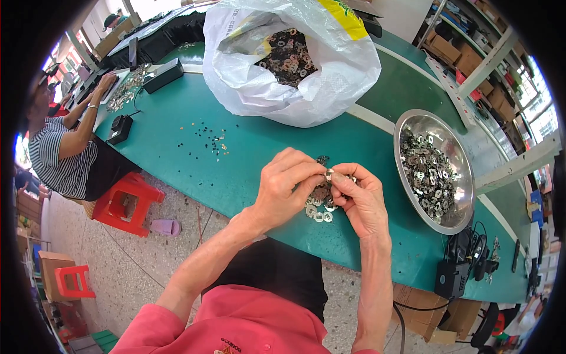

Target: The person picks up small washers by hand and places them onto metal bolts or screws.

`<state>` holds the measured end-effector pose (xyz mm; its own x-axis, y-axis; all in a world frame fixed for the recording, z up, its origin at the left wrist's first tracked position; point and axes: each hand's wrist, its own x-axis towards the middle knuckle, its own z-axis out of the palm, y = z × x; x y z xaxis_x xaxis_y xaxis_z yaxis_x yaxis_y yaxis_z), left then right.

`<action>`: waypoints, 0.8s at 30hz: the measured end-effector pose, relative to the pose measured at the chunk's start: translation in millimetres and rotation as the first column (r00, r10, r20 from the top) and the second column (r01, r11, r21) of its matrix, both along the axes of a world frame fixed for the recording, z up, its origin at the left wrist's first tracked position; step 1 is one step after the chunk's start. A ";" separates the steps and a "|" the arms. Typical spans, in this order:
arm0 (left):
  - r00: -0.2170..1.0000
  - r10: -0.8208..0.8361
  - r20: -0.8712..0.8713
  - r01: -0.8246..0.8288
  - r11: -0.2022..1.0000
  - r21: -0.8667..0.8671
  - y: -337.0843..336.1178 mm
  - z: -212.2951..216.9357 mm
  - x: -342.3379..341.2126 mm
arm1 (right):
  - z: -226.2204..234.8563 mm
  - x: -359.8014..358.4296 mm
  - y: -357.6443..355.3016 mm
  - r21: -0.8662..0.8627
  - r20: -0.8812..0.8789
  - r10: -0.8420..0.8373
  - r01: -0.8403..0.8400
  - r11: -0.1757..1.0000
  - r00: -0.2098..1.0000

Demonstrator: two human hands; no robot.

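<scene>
Over the table's near edge, my left hand (288, 184) and my right hand (362, 199) meet, thumbs and fingers closed on a small silvery metal piece (329, 175) with an opening in it. Both hands pinch this piece from either side. Below them a small heap of flat metal pieces (319, 216), round with cut-out centres, lies on the green tabletop (247, 171). My fingers hide part of that heap. To the right stands a steel bowl (466, 203) filled with similar small metal parts (429, 174). Beyond my hands, an open white woven sack (345, 76) holds many more, darker parts (289, 57).
Tiny black and coppery bits (212, 141) are scattered left of my hands. A black adapter box (451, 277) with cables sits at the right edge. At far left, a person in a striped shirt (62, 150) works beside a red stool (127, 203).
</scene>
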<state>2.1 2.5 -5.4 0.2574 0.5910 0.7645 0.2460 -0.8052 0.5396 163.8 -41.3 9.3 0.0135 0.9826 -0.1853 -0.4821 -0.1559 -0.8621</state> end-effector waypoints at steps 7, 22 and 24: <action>1.000 -0.013 0.020 0.016 0.986 -0.165 -0.9 3.3 -5.3 | -2.8 7.0 2.5 -0.047 -0.262 -0.038 0.026 0.999 0.964; 0.884 -0.063 -0.464 -0.033 0.980 -0.196 -12.0 5.0 -12.4 | -8.5 12.6 3.1 -0.064 -0.342 -0.030 0.009 0.998 0.939; 0.900 -0.028 -0.436 -0.050 0.984 -0.168 -12.4 4.4 -11.6 | -8.5 12.4 2.4 -0.063 -0.324 -0.030 0.010 0.998 0.946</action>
